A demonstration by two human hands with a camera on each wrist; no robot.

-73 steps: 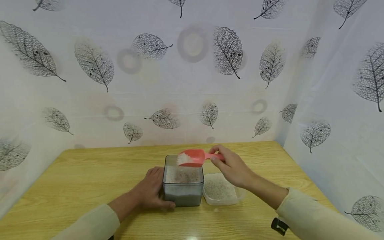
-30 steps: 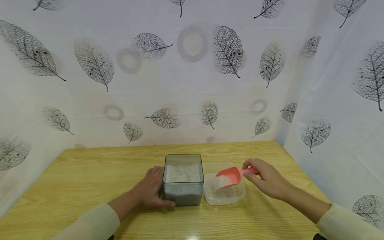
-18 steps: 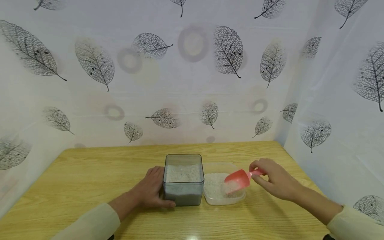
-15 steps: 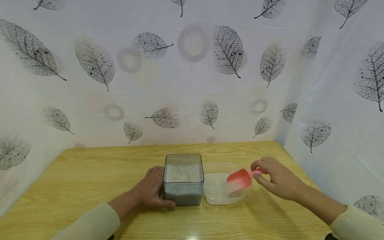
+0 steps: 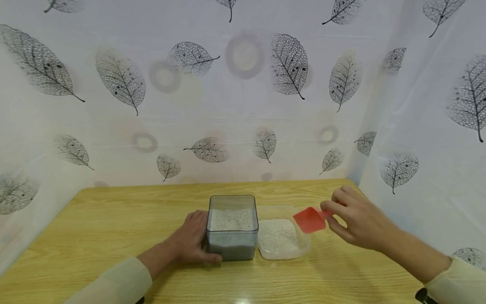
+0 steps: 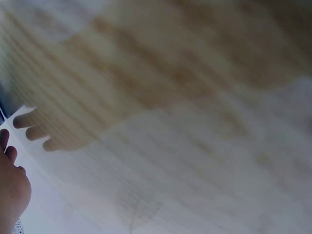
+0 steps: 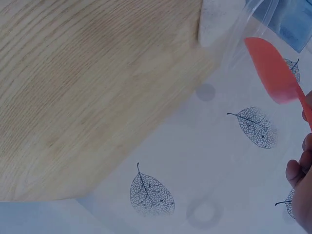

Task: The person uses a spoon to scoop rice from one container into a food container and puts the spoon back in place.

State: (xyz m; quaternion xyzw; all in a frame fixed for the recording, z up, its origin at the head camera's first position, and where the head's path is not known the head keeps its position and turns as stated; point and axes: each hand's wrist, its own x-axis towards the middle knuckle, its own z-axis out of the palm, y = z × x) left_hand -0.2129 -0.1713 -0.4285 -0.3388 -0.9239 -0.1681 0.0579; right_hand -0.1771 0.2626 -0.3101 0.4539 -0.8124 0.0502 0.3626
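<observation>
Grey container (image 5: 232,248): is standing upright on the counter (image 5: 125,219), serving as the landmark; white grains (image 5: 232,220) are lying inside it below the rim.
Left hand (image 5: 193,242): is resting against the container's left side, thumb reaching along its front corner, fingers and thumb apart rather than clamping, probably for steadying.
Right hand (image 5: 353,219): its grip is clamping on the scoop handle, well to the container's right, seemingly for freedom to tilt the bowl.
Red scoop (image 5: 309,220): is sticking out of the grip towards the container, only its handle end being held; the bowl is hanging over the tray's right part, and whether it is carrying grains I cannot tell.
Clear tray (image 5: 305,245): is sitting just right of the container, likely for short scoop travel; pale grains (image 5: 278,236) are lying mostly in its container-side part.
</observation>
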